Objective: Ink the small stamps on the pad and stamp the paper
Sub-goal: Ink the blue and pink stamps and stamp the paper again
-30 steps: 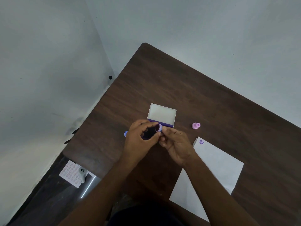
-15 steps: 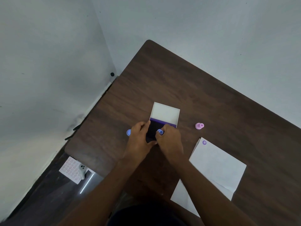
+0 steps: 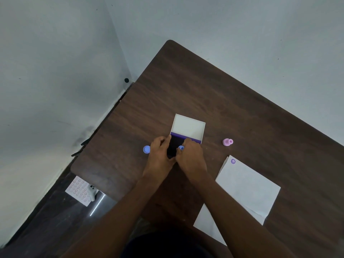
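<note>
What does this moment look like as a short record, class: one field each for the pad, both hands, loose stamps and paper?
pad: ink pad open on the table, white lid folded back
right hand: presses a blue stamp on the pad
left hand: steadies the pad's left edge
loose stamps: pink stamp right of the pad; blue cap to its left
paper: one purple print at its far corner
</note>
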The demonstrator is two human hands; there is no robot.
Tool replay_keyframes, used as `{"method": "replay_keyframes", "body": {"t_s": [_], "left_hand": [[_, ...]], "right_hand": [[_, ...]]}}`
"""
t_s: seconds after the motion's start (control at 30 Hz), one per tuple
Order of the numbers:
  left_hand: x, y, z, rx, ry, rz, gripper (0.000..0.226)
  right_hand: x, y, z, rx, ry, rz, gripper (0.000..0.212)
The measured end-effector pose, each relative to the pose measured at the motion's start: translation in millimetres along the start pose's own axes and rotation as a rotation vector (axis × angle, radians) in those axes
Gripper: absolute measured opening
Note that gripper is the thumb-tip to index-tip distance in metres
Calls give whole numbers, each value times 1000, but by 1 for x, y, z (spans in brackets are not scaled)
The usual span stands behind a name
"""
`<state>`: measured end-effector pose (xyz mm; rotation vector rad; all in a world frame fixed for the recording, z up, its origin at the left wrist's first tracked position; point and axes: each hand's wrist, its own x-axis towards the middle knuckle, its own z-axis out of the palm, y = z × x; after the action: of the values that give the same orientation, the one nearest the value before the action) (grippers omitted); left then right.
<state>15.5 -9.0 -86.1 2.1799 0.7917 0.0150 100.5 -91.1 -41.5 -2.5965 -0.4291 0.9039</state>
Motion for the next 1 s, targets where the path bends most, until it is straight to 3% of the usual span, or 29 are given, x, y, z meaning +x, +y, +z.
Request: {"method": "replay_keyframes", "body": {"t_s": [0.3,0.63,0.8,0.9,1.0], "left_hand": [[1,0,-2,6,-17,-1,68],[0,5,-8,48,-72,-31,69],[1,10,-10,87,-61,-2,72],[1,11,-14,156,-68,17,79],[-3,19,-15,205,-11,85,72]], "right_hand": [[1,0,1,3,35,-18,29],[1,-7,6,-2,17,52,39],[3,-5,-3,89,-25,127,30],[-10,9,-11,227,94,99,13],[-34,33,-16,411,305,120,14]]}}
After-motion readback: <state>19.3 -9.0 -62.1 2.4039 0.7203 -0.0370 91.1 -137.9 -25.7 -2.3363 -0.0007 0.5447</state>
